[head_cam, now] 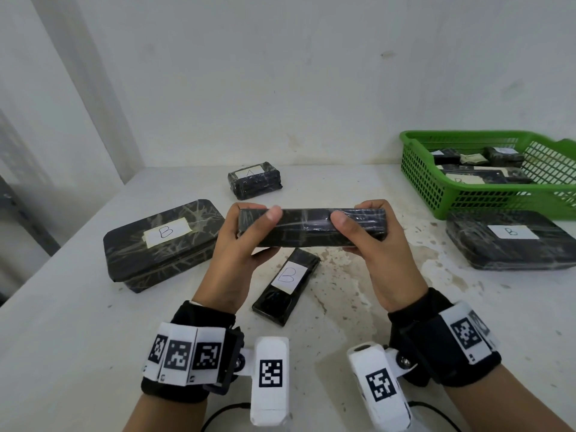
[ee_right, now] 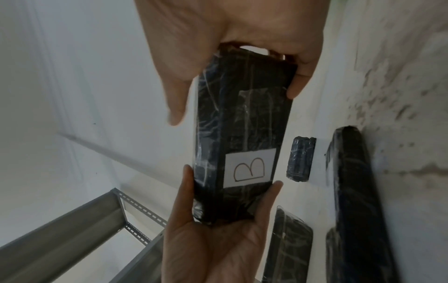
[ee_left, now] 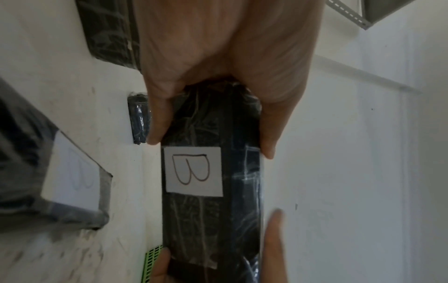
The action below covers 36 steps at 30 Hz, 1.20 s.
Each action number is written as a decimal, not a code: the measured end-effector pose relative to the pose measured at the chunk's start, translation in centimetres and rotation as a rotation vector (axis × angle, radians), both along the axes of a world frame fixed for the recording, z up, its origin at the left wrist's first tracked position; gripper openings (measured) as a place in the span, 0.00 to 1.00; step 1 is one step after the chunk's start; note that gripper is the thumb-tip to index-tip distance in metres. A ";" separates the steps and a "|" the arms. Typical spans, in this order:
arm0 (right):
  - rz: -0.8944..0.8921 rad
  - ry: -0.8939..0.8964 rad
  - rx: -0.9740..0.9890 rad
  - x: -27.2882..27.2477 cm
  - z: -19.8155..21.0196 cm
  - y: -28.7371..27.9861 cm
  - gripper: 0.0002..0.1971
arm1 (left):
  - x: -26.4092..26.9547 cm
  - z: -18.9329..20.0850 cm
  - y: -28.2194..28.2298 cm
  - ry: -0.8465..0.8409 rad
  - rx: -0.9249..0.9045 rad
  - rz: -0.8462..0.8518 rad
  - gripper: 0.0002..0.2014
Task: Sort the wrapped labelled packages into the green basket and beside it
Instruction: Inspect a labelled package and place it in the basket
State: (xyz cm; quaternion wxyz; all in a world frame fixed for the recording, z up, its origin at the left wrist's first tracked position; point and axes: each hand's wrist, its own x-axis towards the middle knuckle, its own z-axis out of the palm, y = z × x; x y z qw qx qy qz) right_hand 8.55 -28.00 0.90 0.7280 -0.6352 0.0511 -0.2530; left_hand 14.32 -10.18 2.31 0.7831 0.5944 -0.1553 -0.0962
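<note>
White table [head_cam: 93,322]: both hands grip long package [head_cam: 311,227] ends, raised.

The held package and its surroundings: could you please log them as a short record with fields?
held item: long black wrapped package, lifted above the table
label: white paper, letter B, facing away from the head view
left hand: grips the package's left end
right hand: grips the right end
green basket: far right, several wrapped packages inside
beside basket: large package marked B
left on table: large B box, slim B package, small package
</note>
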 end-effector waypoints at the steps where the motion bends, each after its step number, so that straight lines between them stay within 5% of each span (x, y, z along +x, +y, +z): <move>1: -0.009 0.001 0.002 0.0 0.0 0.0 0.25 | 0.0 0.0 -0.1 0.006 -0.003 -0.006 0.23; 8: -0.042 0.015 -0.022 0.0 -0.2 0.6 0.28 | 0.2 -0.4 -0.3 0.026 0.011 0.041 0.17; 14: -0.063 -0.009 -0.011 -0.2 0.3 0.4 0.24 | -0.1 -0.3 -0.5 0.011 0.024 0.024 0.26; 24: -0.062 0.009 0.023 -0.2 0.3 0.3 0.25 | -0.6 -0.4 -1.3 0.051 0.010 0.060 0.28; 29: -0.041 0.043 -0.012 -0.2 0.4 0.3 0.31 | -0.4 -0.3 -1.0 0.059 -0.003 0.083 0.21; 36: -0.059 0.013 -0.016 -0.3 0.4 0.1 0.24 | -0.2 -0.5 -1.0 0.059 -0.026 0.033 0.23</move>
